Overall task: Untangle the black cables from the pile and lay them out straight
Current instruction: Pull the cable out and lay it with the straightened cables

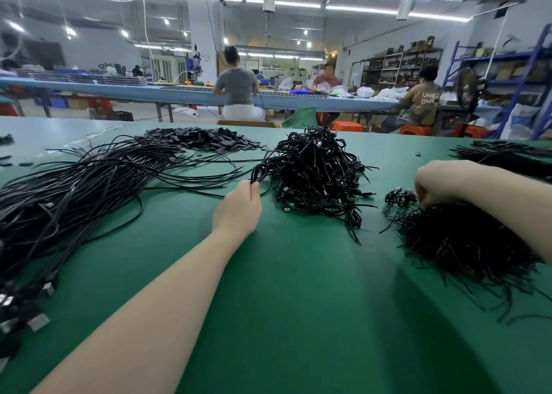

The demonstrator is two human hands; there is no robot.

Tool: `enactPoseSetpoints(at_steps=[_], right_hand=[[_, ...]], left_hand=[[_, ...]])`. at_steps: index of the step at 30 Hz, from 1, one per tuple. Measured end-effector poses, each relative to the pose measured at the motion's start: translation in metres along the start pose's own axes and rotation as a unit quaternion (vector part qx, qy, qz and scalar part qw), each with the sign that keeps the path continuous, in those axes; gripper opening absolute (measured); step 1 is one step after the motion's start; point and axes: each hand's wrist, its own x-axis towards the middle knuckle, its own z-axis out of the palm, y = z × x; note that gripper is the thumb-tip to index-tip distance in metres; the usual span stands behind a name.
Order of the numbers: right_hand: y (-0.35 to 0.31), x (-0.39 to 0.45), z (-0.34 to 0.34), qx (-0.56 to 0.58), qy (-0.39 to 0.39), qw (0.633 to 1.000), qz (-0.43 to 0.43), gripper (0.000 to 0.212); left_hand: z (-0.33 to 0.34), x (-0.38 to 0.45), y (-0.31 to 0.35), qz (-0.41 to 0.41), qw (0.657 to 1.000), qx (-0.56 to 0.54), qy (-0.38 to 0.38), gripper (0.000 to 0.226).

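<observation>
A tangled pile of coiled black cables [316, 169] sits mid-table on the green mat [298, 289]. My left hand [239, 207] pinches a coiled cable [260, 171] at the pile's left edge. My right hand [439, 183] has curled fingers at a small coiled cable [398, 197], just above a heap of short black ties [460, 244]. A broad sheaf of straightened black cables [74, 193] lies along the left, with plug ends near the front left edge.
A heap of flat black sleeves [206, 138] lies at the back of the table. More black cables [504, 154] lie at the far right. Beyond the table, people sit at a long blue bench, with red stools and shelves behind.
</observation>
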Motion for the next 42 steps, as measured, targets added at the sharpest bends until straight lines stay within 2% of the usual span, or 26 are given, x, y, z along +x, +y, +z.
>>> enactPoseSetpoints(at_steps=[13, 16, 20, 23, 25, 27, 29, 33, 38, 42], right_hand=[[-0.011, -0.009, -0.007, -0.045, -0.018, 0.999, 0.019, 0.009], [-0.013, -0.007, -0.008, -0.047, 0.009, 0.998, 0.032, 0.008], [-0.007, -0.004, -0.019, 0.073, 0.081, 0.992, 0.055, 0.016], [-0.017, -0.006, -0.032, 0.14, 0.207, 0.966, 0.07, 0.019], [-0.04, -0.011, -0.047, 0.211, 0.297, 0.931, -0.008, 0.019], [-0.074, -0.022, -0.063, 0.276, 0.316, 0.899, -0.126, 0.017], [-0.107, -0.027, -0.072, 0.298, 0.309, 0.881, -0.199, 0.016], [-0.144, -0.024, -0.075, 0.31, 0.314, 0.871, -0.216, 0.018], [-0.149, -0.019, -0.072, 0.35, 0.297, 0.861, -0.221, 0.017], [-0.142, -0.017, -0.069, 0.375, 0.272, 0.854, -0.237, 0.014]], left_hand=[[0.0, 0.003, -0.004, -0.014, 0.999, -0.034, 0.004, 0.037], [0.0, 0.008, -0.006, -0.028, 0.995, -0.096, -0.03, 0.036], [-0.01, 0.013, -0.006, -0.068, 0.96, -0.258, -0.081, 0.03], [-0.016, 0.014, -0.004, -0.067, 0.95, -0.287, -0.105, 0.03], [-0.019, 0.013, 0.001, -0.062, 0.947, -0.293, -0.112, 0.029], [-0.02, 0.009, 0.009, -0.045, 0.946, -0.296, -0.125, 0.029], [-0.02, 0.005, 0.019, -0.012, 0.948, -0.281, -0.147, 0.028], [-0.011, -0.004, 0.03, 0.058, 0.959, -0.205, -0.189, 0.023], [-0.003, -0.008, 0.03, 0.113, 0.978, -0.076, -0.158, 0.023], [-0.004, -0.01, 0.031, 0.147, 0.979, 0.009, -0.141, 0.025]])
